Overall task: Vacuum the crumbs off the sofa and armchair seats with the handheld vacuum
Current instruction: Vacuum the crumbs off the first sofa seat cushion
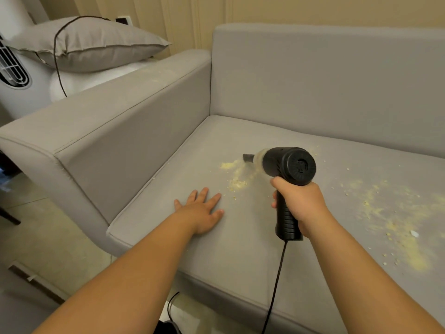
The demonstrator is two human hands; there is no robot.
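Observation:
A grey sofa seat [168, 237] fills the middle of the view. My right hand [301, 206] grips the handle of a black handheld vacuum [289, 166], whose short nozzle points left at a small patch of yellow crumbs [237, 174]. A black cord hangs from the handle's base. My left hand [202, 210] lies flat on the seat, fingers spread, just left of that patch. A wider scatter of yellow crumbs [390, 218] covers the seat to the right of the vacuum.
The sofa's grey armrest [101, 131] rises on the left and its backrest [325, 80] stands behind. Beyond the armrest a grey pillow [91, 44] with a dark cable over it rests on a white appliance [19, 68]. Tiled floor lies at lower left.

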